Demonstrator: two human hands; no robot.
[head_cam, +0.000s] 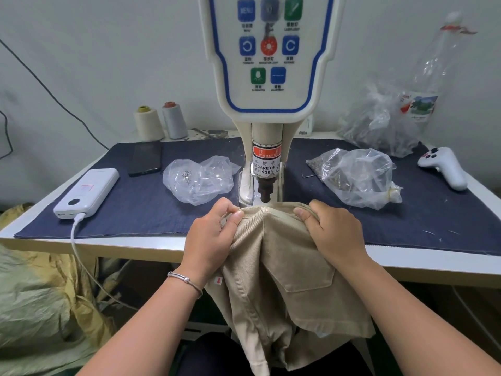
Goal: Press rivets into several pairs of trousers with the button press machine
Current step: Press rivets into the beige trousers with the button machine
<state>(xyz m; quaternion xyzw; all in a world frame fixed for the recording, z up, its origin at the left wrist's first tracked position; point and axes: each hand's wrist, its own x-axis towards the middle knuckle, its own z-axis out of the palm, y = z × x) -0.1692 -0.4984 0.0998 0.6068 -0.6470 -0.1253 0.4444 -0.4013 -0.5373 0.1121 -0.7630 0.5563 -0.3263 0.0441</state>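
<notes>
A pair of beige corduroy trousers (282,267) hangs from the table's front edge into my lap, its waistband lying just under the punch (265,194) of the white button press machine (268,77). My left hand (211,237) pinches the waistband on the left of the punch. My right hand (333,232) grips the waistband on the right, thumb on top. A clear bag with a few silver rivets (199,179) lies left of the machine. Another clear bag of small dark rivets (357,177) lies on the right.
A dark blue cloth (151,213) covers the white table. On it lie a white power bank (88,194) with cable, a black phone (145,158) and a white controller (444,166). Two thread cones (160,122) stand at the back. A larger plastic bag (385,123) sits back right.
</notes>
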